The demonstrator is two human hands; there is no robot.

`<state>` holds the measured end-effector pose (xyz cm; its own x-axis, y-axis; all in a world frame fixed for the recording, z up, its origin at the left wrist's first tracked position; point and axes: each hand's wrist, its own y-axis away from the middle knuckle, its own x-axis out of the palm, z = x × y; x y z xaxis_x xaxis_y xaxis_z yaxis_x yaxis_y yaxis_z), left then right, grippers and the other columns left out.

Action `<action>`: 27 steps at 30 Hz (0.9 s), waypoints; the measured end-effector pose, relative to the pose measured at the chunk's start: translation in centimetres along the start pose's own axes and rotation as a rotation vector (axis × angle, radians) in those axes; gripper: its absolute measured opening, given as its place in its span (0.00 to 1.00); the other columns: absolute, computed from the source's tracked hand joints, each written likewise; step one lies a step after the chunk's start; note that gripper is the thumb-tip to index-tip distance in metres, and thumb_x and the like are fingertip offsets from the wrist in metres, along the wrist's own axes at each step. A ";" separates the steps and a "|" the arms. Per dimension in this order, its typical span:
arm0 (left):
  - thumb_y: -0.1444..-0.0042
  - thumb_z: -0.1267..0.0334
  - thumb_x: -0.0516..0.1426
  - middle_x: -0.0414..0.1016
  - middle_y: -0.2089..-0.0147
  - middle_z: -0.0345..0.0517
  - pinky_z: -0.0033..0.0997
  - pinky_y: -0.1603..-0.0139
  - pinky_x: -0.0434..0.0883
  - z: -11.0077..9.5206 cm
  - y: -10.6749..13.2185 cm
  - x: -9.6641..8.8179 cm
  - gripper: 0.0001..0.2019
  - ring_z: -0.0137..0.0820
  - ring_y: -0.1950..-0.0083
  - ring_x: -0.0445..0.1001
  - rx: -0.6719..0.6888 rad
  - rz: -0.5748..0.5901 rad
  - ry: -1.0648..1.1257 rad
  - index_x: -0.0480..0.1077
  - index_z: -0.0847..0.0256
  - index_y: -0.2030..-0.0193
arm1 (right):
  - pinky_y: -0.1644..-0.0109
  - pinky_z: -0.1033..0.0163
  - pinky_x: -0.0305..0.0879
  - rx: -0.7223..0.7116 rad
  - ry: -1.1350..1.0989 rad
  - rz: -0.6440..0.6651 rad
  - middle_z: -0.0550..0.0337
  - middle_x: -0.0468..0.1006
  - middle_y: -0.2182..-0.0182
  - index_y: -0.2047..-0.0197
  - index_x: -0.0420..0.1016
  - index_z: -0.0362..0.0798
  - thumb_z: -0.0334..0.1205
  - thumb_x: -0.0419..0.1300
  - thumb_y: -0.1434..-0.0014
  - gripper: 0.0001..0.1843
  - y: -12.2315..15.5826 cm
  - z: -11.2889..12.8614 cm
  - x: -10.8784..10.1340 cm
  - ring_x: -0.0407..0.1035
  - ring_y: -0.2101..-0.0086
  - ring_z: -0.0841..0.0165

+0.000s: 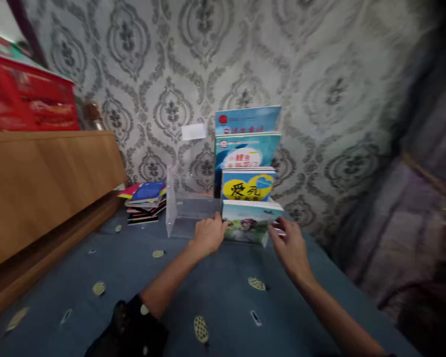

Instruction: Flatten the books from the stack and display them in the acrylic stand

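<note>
Books stand in stepped rows in a clear plastic rack (171, 208), filling its right side. The front picture book (245, 218) has a landscape cover. Behind it are a yellow-and-blue book (248, 184), a teal book (247, 151) and a taller blue book (249, 119). My left hand (210, 233) is at the front book's left edge, fingers curled, with the index finger along the side. My right hand (290, 243) has its fingers bent and closed at the right edge of the same book. The fingertips are partly hidden.
A pile of books (146, 198) lies left of the rack. Farther left is a wooden headboard (52, 183) with a red box (29, 94) on it. The dark patterned cloth (141, 282) spreads below. Patterned wallpaper rises behind, and draped fabric (390, 198) hangs at right.
</note>
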<state>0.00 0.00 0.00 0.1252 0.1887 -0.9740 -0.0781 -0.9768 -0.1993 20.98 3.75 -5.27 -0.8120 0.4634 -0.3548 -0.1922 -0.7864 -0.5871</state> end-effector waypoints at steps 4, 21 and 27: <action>0.30 0.53 0.42 0.79 0.54 0.56 0.41 0.56 0.74 1.1 1.1 -0.3 0.19 0.46 0.52 0.79 0.092 0.007 -0.018 0.63 0.63 0.44 | 0.57 0.47 0.74 0.025 -0.040 0.071 0.44 0.72 0.57 0.47 0.70 0.44 0.56 0.54 0.44 0.30 0.9 -0.8 0.1 0.73 0.57 0.51; 0.31 0.58 0.46 0.76 0.52 0.51 0.33 0.51 0.67 21.0 2.0 -2.2 0.14 0.39 0.48 0.72 -0.244 -0.381 -0.208 0.69 0.60 0.52 | 0.59 0.56 0.75 0.079 -0.101 0.393 0.49 0.75 0.57 0.46 0.73 0.48 0.54 0.51 0.42 0.27 9.0 0.5 2.7 0.75 0.58 0.59; 0.35 0.53 0.51 0.67 0.38 0.68 0.49 0.37 0.59 24.1 -3.9 -1.3 0.23 0.52 0.35 0.62 -0.363 -0.294 -0.209 0.66 0.71 0.43 | 0.52 0.55 0.73 0.011 -0.014 0.536 0.47 0.78 0.55 0.58 0.80 0.49 0.50 0.52 0.43 0.20 9.3 1.6 2.4 0.75 0.55 0.58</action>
<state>-23.66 6.04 -0.53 -0.1131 0.4409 -0.8904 0.2838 -0.8445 -0.4542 16.38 -3.10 -10.47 -0.8050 -0.0094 -0.5932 0.2456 -0.9155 -0.3188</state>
